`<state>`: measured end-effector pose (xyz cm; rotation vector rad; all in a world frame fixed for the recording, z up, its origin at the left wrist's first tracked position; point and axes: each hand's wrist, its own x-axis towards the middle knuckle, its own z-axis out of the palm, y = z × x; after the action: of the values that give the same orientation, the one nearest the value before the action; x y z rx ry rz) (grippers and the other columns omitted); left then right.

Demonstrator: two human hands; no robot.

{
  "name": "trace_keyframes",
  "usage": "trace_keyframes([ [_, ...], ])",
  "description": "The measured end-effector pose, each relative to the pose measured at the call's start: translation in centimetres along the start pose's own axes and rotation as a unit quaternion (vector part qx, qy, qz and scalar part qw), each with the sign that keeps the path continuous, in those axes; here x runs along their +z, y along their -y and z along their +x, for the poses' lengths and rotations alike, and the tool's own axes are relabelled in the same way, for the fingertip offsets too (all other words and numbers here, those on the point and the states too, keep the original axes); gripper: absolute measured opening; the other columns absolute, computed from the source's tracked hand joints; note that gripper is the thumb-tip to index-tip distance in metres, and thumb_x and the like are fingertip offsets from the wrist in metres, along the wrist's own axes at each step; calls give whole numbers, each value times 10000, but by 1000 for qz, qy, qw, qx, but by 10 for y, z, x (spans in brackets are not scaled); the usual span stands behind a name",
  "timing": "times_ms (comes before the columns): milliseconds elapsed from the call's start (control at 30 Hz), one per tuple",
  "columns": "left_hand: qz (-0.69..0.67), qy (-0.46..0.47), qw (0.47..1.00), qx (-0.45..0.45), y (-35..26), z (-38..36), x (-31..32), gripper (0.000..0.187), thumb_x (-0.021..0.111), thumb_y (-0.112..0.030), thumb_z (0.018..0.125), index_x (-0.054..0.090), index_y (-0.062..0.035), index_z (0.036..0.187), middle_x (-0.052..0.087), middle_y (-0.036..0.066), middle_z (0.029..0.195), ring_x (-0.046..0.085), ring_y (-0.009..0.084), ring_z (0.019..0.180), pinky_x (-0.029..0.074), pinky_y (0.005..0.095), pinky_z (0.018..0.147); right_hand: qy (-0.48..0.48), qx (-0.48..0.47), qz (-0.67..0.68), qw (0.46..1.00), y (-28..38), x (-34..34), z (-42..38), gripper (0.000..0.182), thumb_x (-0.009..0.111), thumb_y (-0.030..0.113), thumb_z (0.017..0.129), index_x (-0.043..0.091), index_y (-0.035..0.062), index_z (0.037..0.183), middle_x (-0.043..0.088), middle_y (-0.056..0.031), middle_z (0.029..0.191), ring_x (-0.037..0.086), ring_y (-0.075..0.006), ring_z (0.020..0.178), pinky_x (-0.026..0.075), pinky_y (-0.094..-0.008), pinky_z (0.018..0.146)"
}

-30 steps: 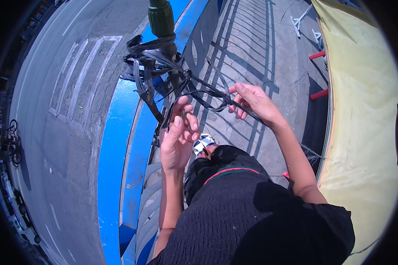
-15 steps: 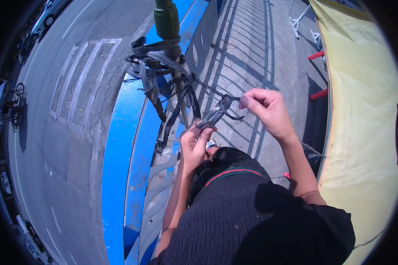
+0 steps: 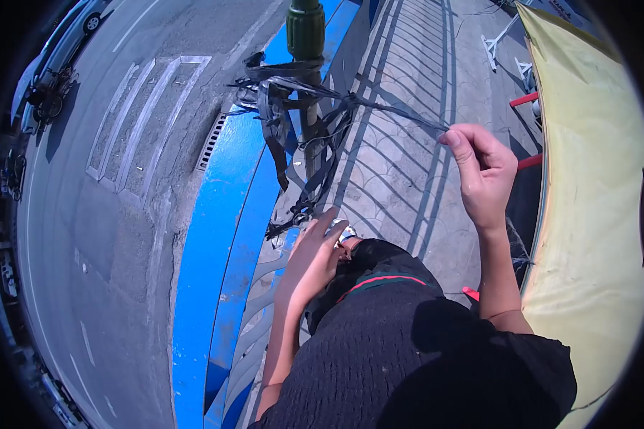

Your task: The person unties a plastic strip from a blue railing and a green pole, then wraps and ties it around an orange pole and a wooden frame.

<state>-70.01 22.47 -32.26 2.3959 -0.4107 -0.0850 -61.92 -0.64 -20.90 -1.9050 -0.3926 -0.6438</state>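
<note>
My right hand (image 3: 485, 166) pinches the end of a black plastic strip (image 3: 397, 112) and holds it stretched taut. That strip runs back to a knot beside a green pole (image 3: 306, 32), where a tangle of torn black plastic (image 3: 272, 96) is wrapped around the pole. Loose ends of the tangle dangle along the pole's lower part. My left hand (image 3: 313, 250) is below these dangling ends, fingers extended and apart, with nothing in it.
A blue railing (image 3: 218, 229) runs along the left, with the road (image 3: 114, 264) beyond it. Yellow sheeting (image 3: 594, 186) hangs at the right. Patterned pavement (image 3: 401, 179) carries the railing's striped shadow. Vehicles stand at the far left.
My left hand has let go of the plastic strip and dropped slightly lower, its fingers opening. My right hand has moved right and a little up, drawing the strip out straight.
</note>
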Motion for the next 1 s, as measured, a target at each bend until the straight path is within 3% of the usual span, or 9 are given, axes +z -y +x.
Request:
trace_keyframes([
  [100, -30, -161, 979, 118, -39, 16, -37, 208, 654, 36, 786, 657, -25, 984, 662, 131, 981, 667, 317, 819, 535, 351, 695, -16, -72, -31, 997, 30, 0, 1, 50, 647, 17, 874, 657, -20, 842, 527, 42, 620, 391, -4, 537, 258, -174, 454],
  [267, 65, -466, 876, 105, -72, 35, -80, 267, 606, 99, 820, 676, -16, 1051, 678, 131, 900, 668, 221, 768, 528, 296, 654, 46, -127, 15, 991, 54, 21, 0, 42, 658, 11, 852, 647, -24, 833, 565, -43, 606, 459, -70, 482, 336, -219, 436],
  [433, 170, -303, 938, -16, -85, 61, -96, 546, 589, 106, 744, 534, -72, 1257, 572, 205, 1068, 557, 355, 1011, 471, 429, 778, 133, -143, 76, 978, 44, 53, -3, 48, 666, 11, 813, 625, -7, 797, 600, -121, 637, 602, -240, 516, 425, -312, 447],
  [500, 223, -301, 927, 31, -75, 58, -97, 473, 588, 104, 739, 585, -49, 1186, 607, 179, 966, 604, 329, 894, 477, 406, 688, 149, -161, 93, 971, 54, 42, -3, 49, 660, 8, 814, 621, -7, 789, 597, -120, 634, 601, -247, 517, 427, -312, 448],
  [600, 79, -506, 856, 74, -79, 46, -112, 229, 570, 112, 794, 665, -15, 960, 625, 97, 753, 623, 183, 639, 466, 285, 560, 173, -196, 115, 958, 57, 33, -9, 38, 655, 9, 815, 629, -17, 807, 584, -98, 607, 586, -217, 493, 417, -284, 447],
  [700, 50, -524, 848, 59, -82, 53, -109, 213, 540, 116, 833, 659, -12, 955, 630, 87, 787, 620, 149, 693, 462, 253, 594, 226, -193, 144, 944, 54, 26, -9, 92, 646, 26, 842, 649, -32, 913, 610, -84, 650, 596, -141, 506, 420, -244, 459],
  [833, 60, -538, 839, 59, -95, 73, -111, 228, 520, 127, 834, 650, -9, 963, 636, 93, 809, 636, 160, 717, 471, 258, 607, 413, 240, 353, 804, 41, 4, 7, 293, 497, 224, 990, 603, -18, 1117, 617, -40, 744, 571, -65, 640, 454, -213, 562],
  [900, 100, -542, 831, 68, -99, 83, -111, 240, 505, 134, 836, 639, -6, 977, 640, 102, 836, 650, 173, 733, 476, 267, 608, 464, 315, 403, 723, 11, 0, 21, 387, 427, 311, 1015, 595, -15, 1140, 607, -28, 762, 579, -62, 661, 468, -186, 587],
  [1000, 138, -532, 832, 71, -98, 87, -111, 284, 490, 155, 824, 643, -8, 998, 656, 96, 867, 659, 164, 783, 491, 275, 644, 491, 277, 261, 784, -46, 22, 45, 300, 467, 257, 988, 615, 24, 1105, 614, -33, 891, 597, -85, 768, 503, -242, 662],
])
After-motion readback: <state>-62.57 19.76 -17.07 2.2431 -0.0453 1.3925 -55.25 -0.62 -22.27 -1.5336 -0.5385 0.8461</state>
